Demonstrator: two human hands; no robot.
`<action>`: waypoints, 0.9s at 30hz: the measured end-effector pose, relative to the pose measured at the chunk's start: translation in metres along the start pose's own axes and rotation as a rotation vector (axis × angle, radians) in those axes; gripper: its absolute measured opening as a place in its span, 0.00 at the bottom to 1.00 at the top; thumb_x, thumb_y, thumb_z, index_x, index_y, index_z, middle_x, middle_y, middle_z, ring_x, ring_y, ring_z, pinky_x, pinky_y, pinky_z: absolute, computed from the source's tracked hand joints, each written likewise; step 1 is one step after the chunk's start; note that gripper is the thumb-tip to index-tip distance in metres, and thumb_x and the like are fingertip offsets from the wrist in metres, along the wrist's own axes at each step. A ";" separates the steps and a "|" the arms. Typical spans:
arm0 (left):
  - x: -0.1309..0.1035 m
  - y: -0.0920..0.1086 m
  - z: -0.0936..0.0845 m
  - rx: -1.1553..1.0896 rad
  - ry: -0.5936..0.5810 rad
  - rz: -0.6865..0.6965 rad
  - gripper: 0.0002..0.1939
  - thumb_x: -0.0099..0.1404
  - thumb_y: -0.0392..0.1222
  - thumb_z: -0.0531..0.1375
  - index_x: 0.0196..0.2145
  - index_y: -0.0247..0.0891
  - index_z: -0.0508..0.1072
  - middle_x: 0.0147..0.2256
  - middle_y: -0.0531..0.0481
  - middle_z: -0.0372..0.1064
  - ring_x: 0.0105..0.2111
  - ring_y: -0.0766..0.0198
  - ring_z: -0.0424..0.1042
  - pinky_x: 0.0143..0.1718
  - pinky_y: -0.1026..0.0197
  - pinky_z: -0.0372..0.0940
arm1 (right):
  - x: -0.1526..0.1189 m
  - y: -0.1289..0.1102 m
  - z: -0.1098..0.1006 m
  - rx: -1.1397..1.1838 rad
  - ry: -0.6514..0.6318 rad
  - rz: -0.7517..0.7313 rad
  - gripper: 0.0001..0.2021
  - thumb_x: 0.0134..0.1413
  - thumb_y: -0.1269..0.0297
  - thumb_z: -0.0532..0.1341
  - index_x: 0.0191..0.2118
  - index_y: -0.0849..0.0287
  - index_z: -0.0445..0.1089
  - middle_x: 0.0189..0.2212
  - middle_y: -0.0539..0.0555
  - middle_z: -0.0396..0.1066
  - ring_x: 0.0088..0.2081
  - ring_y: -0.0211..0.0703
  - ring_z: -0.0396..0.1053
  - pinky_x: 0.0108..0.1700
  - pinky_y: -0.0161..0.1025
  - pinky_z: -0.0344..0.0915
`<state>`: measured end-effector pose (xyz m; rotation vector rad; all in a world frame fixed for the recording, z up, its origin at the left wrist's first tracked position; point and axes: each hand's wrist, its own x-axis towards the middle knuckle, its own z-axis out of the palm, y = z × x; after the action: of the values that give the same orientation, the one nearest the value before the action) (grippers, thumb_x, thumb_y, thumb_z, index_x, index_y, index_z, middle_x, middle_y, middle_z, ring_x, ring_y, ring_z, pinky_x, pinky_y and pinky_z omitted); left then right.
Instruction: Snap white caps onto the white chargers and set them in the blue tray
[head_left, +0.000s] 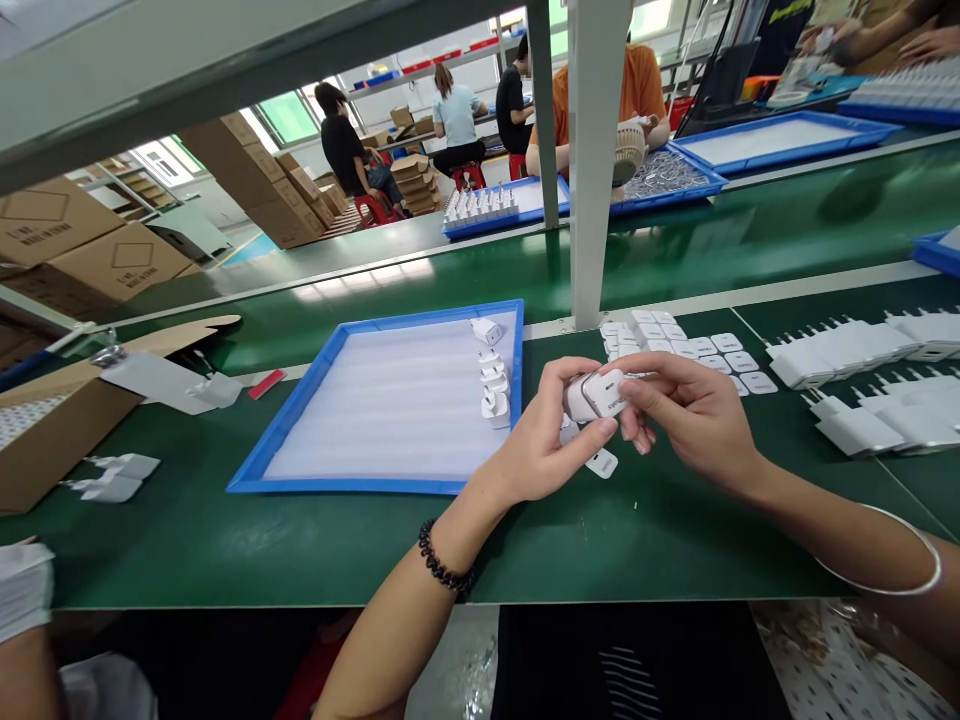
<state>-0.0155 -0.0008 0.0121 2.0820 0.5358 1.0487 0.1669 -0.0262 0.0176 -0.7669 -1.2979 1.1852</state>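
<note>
My left hand point(534, 448) is closed around a white plug-in charger point(577, 400), held above the green bench. On the charger's end sits a small white end plate point(607, 392) with a slot and grey print. My right hand point(701, 415) pinches the plate's right edge between thumb and fingers. Below the hands a loose end plate point(602, 464) lies on the bench, and others are partly hidden. Behind my right hand, more white plates point(726, 342) lie in rows. Several finished-looking chargers point(493, 375) stand along the right side of a blue-rimmed tray point(337, 487).
Rows of white chargers point(862, 350) stand at the right. A grey post point(592, 170) rises behind my hands. Leftward are a cardboard box point(67, 440), two chargers point(116, 478) and a red piece point(267, 383). A co-worker's sleeve point(22, 590) shows at lower left; other people sit beyond.
</note>
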 end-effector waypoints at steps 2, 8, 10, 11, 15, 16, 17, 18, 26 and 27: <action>0.000 0.000 0.001 -0.006 0.000 0.010 0.20 0.72 0.43 0.56 0.57 0.41 0.55 0.49 0.44 0.63 0.45 0.61 0.69 0.45 0.57 0.68 | -0.001 0.001 0.001 0.006 0.022 -0.008 0.05 0.63 0.66 0.64 0.41 0.56 0.77 0.17 0.46 0.71 0.17 0.32 0.67 0.20 0.28 0.66; -0.001 0.000 0.003 -0.016 0.001 -0.007 0.20 0.71 0.45 0.57 0.57 0.41 0.55 0.48 0.44 0.64 0.44 0.60 0.69 0.44 0.56 0.68 | -0.004 0.003 0.003 0.009 0.046 -0.027 0.06 0.62 0.68 0.64 0.43 0.55 0.78 0.17 0.45 0.71 0.17 0.32 0.67 0.20 0.29 0.67; -0.001 0.000 0.003 -0.011 0.003 -0.009 0.21 0.71 0.44 0.57 0.57 0.41 0.55 0.49 0.44 0.64 0.44 0.60 0.69 0.45 0.56 0.68 | -0.004 0.003 0.003 0.005 0.043 -0.026 0.07 0.62 0.68 0.64 0.43 0.55 0.78 0.17 0.45 0.71 0.17 0.32 0.67 0.20 0.29 0.67; -0.001 0.000 0.003 -0.009 0.005 -0.006 0.21 0.71 0.44 0.57 0.57 0.41 0.55 0.49 0.44 0.64 0.44 0.60 0.69 0.45 0.56 0.68 | -0.004 0.003 0.003 -0.002 0.043 -0.026 0.07 0.62 0.69 0.64 0.43 0.55 0.78 0.17 0.45 0.71 0.17 0.32 0.67 0.20 0.29 0.67; -0.001 0.000 0.003 -0.004 0.011 0.005 0.20 0.71 0.44 0.56 0.57 0.41 0.55 0.49 0.44 0.62 0.46 0.60 0.68 0.47 0.56 0.67 | -0.005 0.002 0.002 -0.051 0.047 -0.040 0.07 0.62 0.69 0.63 0.43 0.55 0.78 0.17 0.45 0.71 0.17 0.32 0.67 0.20 0.29 0.66; -0.001 0.001 0.002 0.001 0.012 0.007 0.19 0.72 0.44 0.55 0.57 0.41 0.55 0.49 0.44 0.62 0.45 0.60 0.67 0.46 0.56 0.67 | -0.005 0.002 0.001 -0.068 0.050 -0.047 0.07 0.62 0.69 0.64 0.43 0.55 0.78 0.17 0.45 0.71 0.17 0.31 0.66 0.20 0.29 0.66; -0.001 0.001 0.002 0.008 0.015 0.010 0.19 0.72 0.44 0.55 0.57 0.41 0.55 0.49 0.44 0.62 0.45 0.61 0.67 0.46 0.56 0.67 | -0.006 0.001 0.001 -0.086 0.055 -0.056 0.08 0.62 0.70 0.64 0.43 0.55 0.79 0.17 0.45 0.70 0.16 0.31 0.65 0.19 0.29 0.65; -0.001 0.001 0.002 0.020 0.016 0.012 0.18 0.72 0.44 0.54 0.57 0.41 0.56 0.49 0.44 0.62 0.44 0.61 0.67 0.45 0.57 0.66 | -0.006 0.001 0.001 -0.105 0.061 -0.066 0.08 0.61 0.70 0.64 0.43 0.55 0.79 0.17 0.44 0.70 0.16 0.30 0.64 0.19 0.28 0.65; 0.000 0.003 0.002 0.125 0.040 0.057 0.17 0.72 0.44 0.54 0.56 0.41 0.56 0.48 0.44 0.63 0.43 0.60 0.67 0.45 0.55 0.65 | -0.006 0.000 0.002 -0.168 0.077 -0.064 0.08 0.61 0.70 0.64 0.45 0.56 0.78 0.16 0.44 0.68 0.16 0.31 0.62 0.19 0.30 0.64; 0.000 0.002 0.003 0.131 0.040 0.060 0.17 0.72 0.44 0.54 0.56 0.41 0.56 0.48 0.44 0.63 0.43 0.60 0.67 0.45 0.55 0.65 | -0.006 0.000 0.003 -0.165 0.077 -0.060 0.08 0.61 0.69 0.64 0.45 0.56 0.78 0.16 0.44 0.68 0.16 0.32 0.62 0.19 0.31 0.64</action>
<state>-0.0131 -0.0032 0.0132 2.2072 0.5782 1.1182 0.1650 -0.0327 0.0164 -0.8782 -1.3570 1.0000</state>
